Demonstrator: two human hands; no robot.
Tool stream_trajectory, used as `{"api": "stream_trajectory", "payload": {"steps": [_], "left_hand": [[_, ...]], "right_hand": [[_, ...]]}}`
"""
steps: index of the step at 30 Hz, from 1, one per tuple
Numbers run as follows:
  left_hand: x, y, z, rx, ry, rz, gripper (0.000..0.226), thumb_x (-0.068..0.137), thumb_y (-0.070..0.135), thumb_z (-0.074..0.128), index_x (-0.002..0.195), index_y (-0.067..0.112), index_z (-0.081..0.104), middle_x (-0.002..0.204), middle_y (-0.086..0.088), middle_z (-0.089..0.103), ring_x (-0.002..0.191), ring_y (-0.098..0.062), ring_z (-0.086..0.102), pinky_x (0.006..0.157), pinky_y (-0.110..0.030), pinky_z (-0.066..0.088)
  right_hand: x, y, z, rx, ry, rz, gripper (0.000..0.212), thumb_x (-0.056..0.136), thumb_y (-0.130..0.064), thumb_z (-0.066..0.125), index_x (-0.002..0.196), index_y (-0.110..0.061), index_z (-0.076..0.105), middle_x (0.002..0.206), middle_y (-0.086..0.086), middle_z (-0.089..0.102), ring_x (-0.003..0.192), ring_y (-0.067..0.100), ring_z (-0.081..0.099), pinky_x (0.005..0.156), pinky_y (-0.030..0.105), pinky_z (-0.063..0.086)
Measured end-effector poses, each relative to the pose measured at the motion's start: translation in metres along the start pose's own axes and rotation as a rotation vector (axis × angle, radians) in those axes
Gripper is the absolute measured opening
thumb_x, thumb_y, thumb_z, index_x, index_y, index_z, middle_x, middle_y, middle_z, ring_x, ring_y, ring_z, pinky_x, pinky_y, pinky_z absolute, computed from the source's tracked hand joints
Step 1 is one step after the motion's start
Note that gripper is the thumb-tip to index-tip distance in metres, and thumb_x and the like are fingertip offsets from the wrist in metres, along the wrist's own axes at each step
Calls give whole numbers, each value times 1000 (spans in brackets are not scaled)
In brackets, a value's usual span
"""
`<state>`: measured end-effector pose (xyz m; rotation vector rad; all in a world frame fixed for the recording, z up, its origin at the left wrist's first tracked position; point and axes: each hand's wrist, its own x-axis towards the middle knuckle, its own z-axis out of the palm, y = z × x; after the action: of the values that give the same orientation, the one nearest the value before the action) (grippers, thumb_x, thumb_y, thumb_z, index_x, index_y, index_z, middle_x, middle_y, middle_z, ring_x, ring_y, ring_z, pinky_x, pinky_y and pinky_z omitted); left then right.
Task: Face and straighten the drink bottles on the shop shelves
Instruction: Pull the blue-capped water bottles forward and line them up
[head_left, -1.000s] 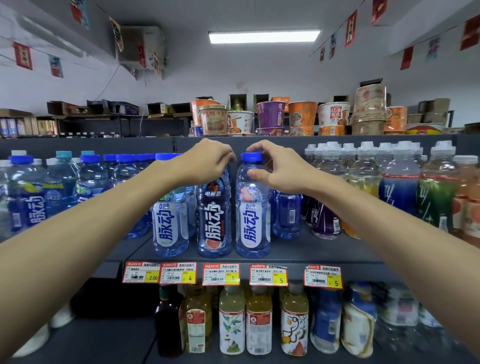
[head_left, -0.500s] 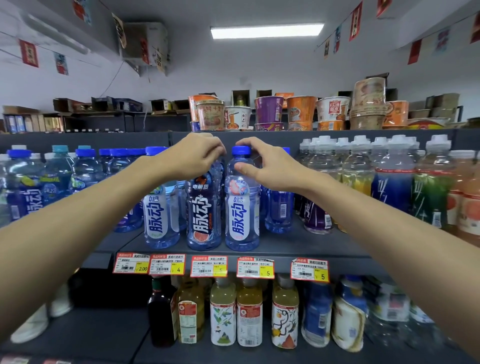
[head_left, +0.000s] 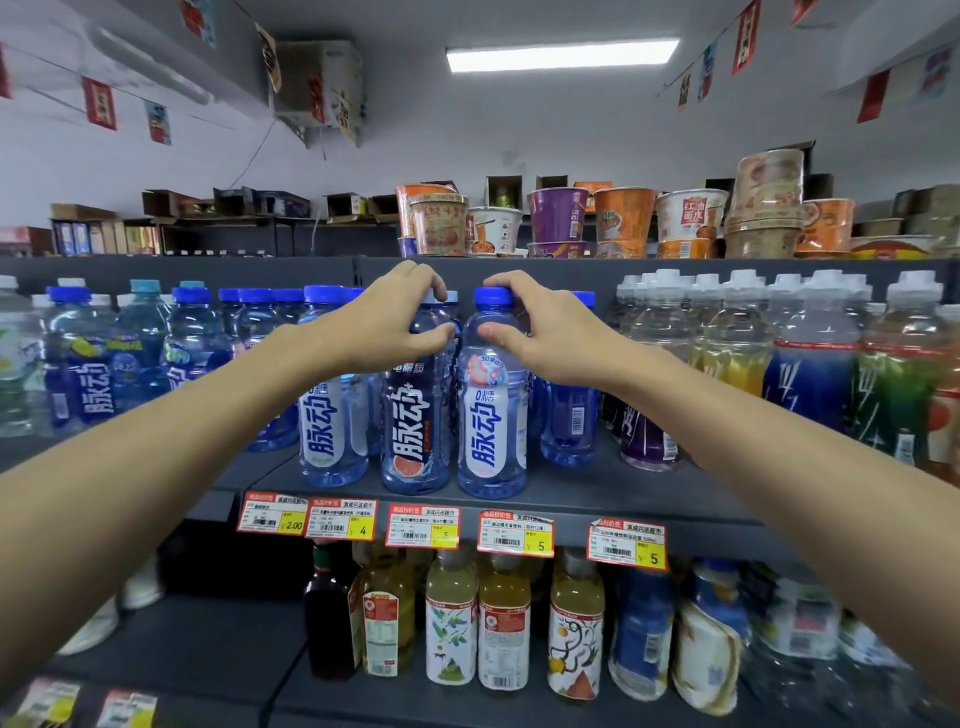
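Three blue-capped bottles stand at the front edge of the middle shelf (head_left: 597, 499), labels facing out. My left hand (head_left: 384, 327) grips the neck and cap of the dark-label bottle (head_left: 415, 426) in the centre. My right hand (head_left: 540, 332) grips the neck of the white-label bottle (head_left: 491, 431) just to its right, fingers over the blue cap. A second white-label bottle (head_left: 330, 426) stands untouched to the left of both. Both held bottles are upright and nearly touch each other.
More blue bottles (head_left: 88, 374) fill the shelf to the left, and white-capped drink bottles (head_left: 810, 364) to the right. Instant noodle cups (head_left: 623, 218) sit on the top shelf. Tea and juice bottles (head_left: 504, 623) line the lower shelf under price tags (head_left: 514, 532).
Both hands stay on the same two bottle tops; their grip has shifted slightly lower onto the necks. The camera view has tilted a little upward.
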<state>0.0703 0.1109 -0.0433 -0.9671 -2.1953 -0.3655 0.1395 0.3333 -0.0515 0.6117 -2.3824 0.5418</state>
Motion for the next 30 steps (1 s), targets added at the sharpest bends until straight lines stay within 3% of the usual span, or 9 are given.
{"api": "stream_trajectory", "payload": {"steps": [5,10,14,17,19,21,23,25,30], "left_hand": [[1,-2,3,-17,13,21,31,90,41,65,111,27,47,111,7,46,93,-6,43,72,-11,32],[1,-5,2,-18,-4,47,38,92,42,62,119,17,51,118,-2,51,105,-17,50,85,-25,34],[1,-2,-3,35,-18,58,62,93,60,46,136,15,47,135,-6,51,124,-21,47,101,-34,40],[6,17,-8,112,129,160,72,91,65,36,142,15,44,138,-7,51,127,-22,45,106,-41,39],[12,34,-10,122,124,225,73,91,66,37,144,16,44,139,-5,51,127,-22,46,107,-40,38],[19,48,-10,170,58,265,74,90,68,40,142,16,49,137,-3,55,124,-20,48,107,-40,39],[24,55,-8,195,34,274,69,89,66,46,134,15,58,126,-1,61,114,-17,52,102,-37,41],[26,57,-5,157,51,250,62,89,62,53,127,14,63,117,0,62,107,-15,54,98,-33,42],[27,59,-3,90,60,193,48,93,52,55,121,14,67,112,2,65,104,-15,56,95,-34,45]], "right_hand": [[-2,-4,-1,11,9,39,50,98,-41,60,142,-24,43,110,-5,63,98,14,60,84,27,41],[-4,-10,-4,-8,-3,70,51,98,-43,60,143,-26,42,118,-4,64,104,13,61,91,29,46],[-6,-5,-6,2,0,103,57,96,-53,57,147,-32,40,121,-8,61,109,8,58,93,25,44],[-4,10,-15,52,181,131,47,101,-46,53,144,-28,49,119,-4,65,109,11,60,96,30,47],[1,29,-29,-150,245,131,42,101,-35,54,141,-22,53,127,3,63,119,18,55,103,36,44],[7,47,-41,-408,133,151,46,100,-35,54,143,-19,51,139,8,57,131,26,46,108,40,38],[13,60,-46,-517,-30,196,50,100,-45,52,143,-18,49,134,10,59,125,29,50,103,44,43],[19,69,-46,-491,-135,232,50,99,-53,49,137,-19,50,119,9,64,104,26,57,89,41,47],[35,80,-52,-413,-130,181,39,100,-44,55,124,-13,61,110,7,68,96,22,58,80,33,42]]}}
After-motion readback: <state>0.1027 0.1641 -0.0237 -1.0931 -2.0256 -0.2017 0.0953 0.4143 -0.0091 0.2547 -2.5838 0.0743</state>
